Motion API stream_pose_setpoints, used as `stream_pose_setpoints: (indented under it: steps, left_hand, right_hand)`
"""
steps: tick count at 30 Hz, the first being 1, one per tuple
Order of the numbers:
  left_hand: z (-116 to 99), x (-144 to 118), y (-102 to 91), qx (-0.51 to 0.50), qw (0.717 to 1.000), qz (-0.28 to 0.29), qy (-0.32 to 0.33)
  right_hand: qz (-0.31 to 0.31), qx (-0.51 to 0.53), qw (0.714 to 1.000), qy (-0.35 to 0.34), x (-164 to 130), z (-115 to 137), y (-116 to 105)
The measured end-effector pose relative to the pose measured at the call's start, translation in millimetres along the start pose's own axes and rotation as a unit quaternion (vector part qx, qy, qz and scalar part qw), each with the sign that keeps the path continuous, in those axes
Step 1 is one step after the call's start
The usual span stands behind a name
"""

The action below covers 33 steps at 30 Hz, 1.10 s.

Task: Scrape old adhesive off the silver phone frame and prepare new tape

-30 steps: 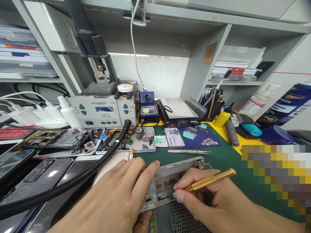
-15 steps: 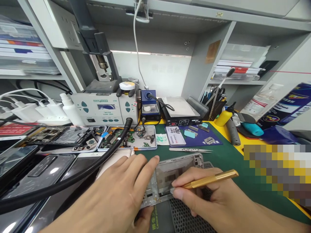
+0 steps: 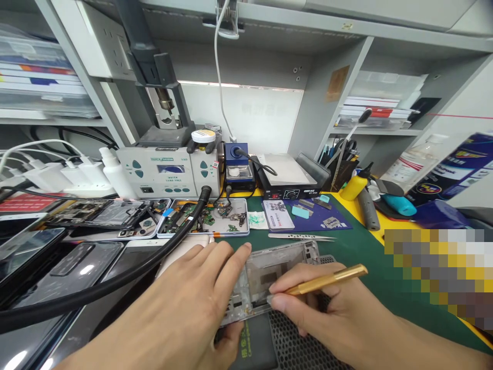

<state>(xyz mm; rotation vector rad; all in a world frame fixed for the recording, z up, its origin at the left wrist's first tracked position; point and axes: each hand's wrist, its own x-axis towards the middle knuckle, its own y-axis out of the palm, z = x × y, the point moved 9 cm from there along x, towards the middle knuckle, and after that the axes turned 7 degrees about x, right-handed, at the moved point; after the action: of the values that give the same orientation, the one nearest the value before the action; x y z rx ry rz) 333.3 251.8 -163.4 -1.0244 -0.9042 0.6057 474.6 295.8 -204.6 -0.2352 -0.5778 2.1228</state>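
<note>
Phone frame held and worked with a gold tool

The phone frame (image 3: 277,275) is gripped by the left hand (image 3: 185,308); the gold tool (image 3: 327,280) is pinched in the right hand (image 3: 323,313), near the green mat's front edge (image 3: 365,257).

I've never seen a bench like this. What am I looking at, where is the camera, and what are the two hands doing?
The camera sits on the person's head, looking down at their own bare hands. The left hand steadies a silvery phone frame on the green mat. The right hand grips a gold tool like a pen, its tip at the frame. Behind lie tweezers, a parts tray of small boards, and a grey soldering station. Dark phones lie at the left.
</note>
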Motion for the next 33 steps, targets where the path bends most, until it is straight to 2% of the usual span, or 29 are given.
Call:
stream_pose_setpoints:
  steps: [5, 12, 24, 33]
  left_hand:
    - [0.3, -0.3, 0.1, -0.003, 1.0, 0.0, -0.001]
    - [0.4, 2.5, 0.7, -0.004, 1.0, -0.005, 0.005]
    - [-0.6, 1.4, 4.1, -0.012, 1.0, 0.001, 0.004]
    - [-3.3, 2.7, -3.3, 0.001, 1.0, 0.008, 0.011]
  right_hand:
    - [0.006, -0.003, 1.0, 0.006, 0.0, -0.7, 0.0]
    - [-0.019, 0.037, 0.999, 0.014, 0.9, -5.4, -1.3]
    - [-0.017, 0.023, 0.999, 0.014, 0.6, -4.0, -1.6]
    - [-0.007, -0.014, 1.0, -0.014, -0.6, 8.1, -1.6]
